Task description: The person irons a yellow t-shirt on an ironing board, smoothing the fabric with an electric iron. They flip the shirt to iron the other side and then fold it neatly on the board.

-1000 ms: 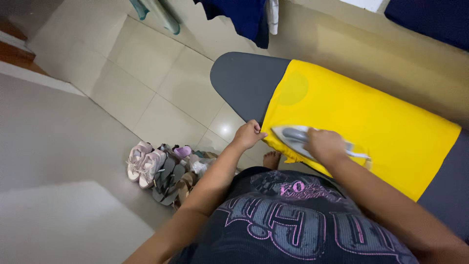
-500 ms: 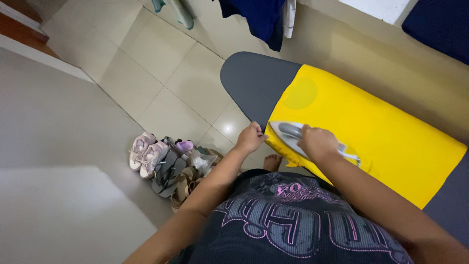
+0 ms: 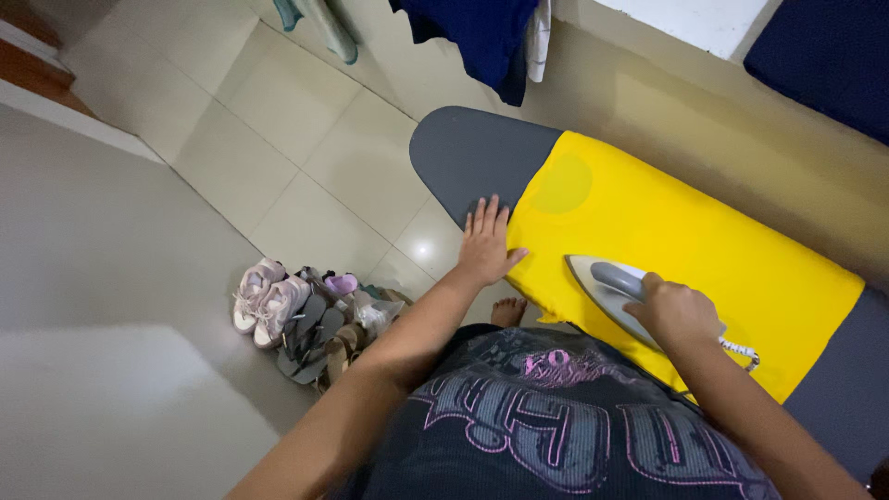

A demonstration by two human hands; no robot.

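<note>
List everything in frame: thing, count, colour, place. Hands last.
ironing board: one, grey cover, centre to right edge
garment: one, yellow, spread flat on the board
iron: one, white and grey, on the garment near its front edge
shoes and sandals: a pile, pink, grey, brown, on the tiled floor left of the board; count unclear
hanging clothes: several, dark blue, white, teal, top edge
left hand: flat, fingers spread, on the board at the garment's left edge
right hand: closed around the iron's handle

Left hand [image 3: 486, 245] flat, fingers spread; right hand [image 3: 679, 313] fisted.
</note>
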